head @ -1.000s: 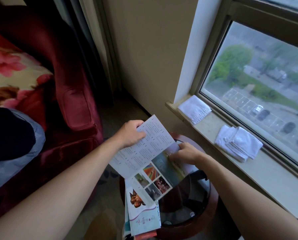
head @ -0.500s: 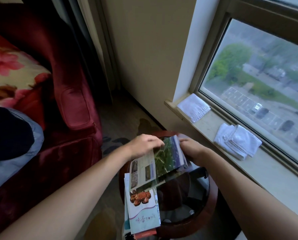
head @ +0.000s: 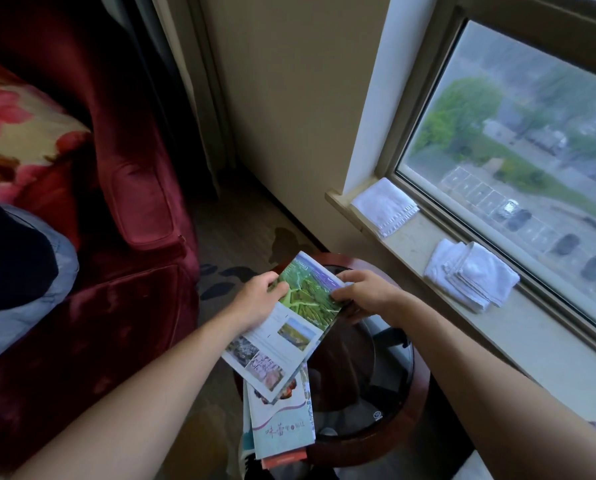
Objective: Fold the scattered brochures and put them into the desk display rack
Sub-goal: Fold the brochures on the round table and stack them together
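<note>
Brochure (head: 291, 327), folded shut, held above the left side of the round glass-topped table (head: 393, 403); left hand (head: 255, 303) pinches its left edge, right hand (head: 365, 292) clamps its far right corner. Unsorted stack (head: 281, 424) lies on the near-left table edge. No display rack in view, so judged early: one fold done, racking pending.

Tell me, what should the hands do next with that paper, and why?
Probably press the fold flat, then lay it down. The brochure is held in the air by the left hand and right hand, already folded over, above the stack on the round table. No rack is in view.
</note>
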A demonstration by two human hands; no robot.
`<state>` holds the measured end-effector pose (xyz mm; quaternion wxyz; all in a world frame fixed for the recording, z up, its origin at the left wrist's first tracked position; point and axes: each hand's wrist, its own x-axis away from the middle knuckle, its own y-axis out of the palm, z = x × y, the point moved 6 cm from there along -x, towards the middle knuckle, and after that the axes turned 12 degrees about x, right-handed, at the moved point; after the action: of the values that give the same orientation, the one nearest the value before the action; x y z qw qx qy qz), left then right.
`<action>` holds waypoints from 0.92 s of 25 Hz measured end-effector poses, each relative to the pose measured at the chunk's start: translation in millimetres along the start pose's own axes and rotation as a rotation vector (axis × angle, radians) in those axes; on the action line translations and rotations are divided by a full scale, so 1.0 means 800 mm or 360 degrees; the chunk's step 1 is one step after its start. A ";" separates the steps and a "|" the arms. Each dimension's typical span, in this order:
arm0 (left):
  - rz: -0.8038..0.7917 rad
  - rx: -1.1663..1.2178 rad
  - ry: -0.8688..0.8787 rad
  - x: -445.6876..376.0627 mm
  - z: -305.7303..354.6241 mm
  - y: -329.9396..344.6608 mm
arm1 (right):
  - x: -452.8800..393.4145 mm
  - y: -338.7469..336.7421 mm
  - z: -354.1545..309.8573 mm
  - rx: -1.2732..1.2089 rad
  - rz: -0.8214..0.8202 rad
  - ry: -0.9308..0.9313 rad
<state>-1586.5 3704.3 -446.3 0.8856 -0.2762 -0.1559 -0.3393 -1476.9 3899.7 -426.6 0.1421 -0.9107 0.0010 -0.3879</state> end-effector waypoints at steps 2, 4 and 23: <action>0.0252 -0.0198 0.0137 0.008 0.007 -0.004 | -0.010 0.003 -0.005 0.0019 0.0213 -0.0032; 0.0520 -0.0267 0.0246 0.016 0.016 -0.013 | -0.013 0.003 -0.009 -0.0181 0.0419 -0.0051; 0.0643 -0.0074 0.0141 0.072 -0.068 0.033 | -0.038 0.155 0.030 -0.0197 0.0301 0.0036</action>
<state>-1522.5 3658.7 -472.9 0.9350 -0.3070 -0.0504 -0.1701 -1467.8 3790.1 -495.9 0.1216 -0.9092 0.1123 -0.3822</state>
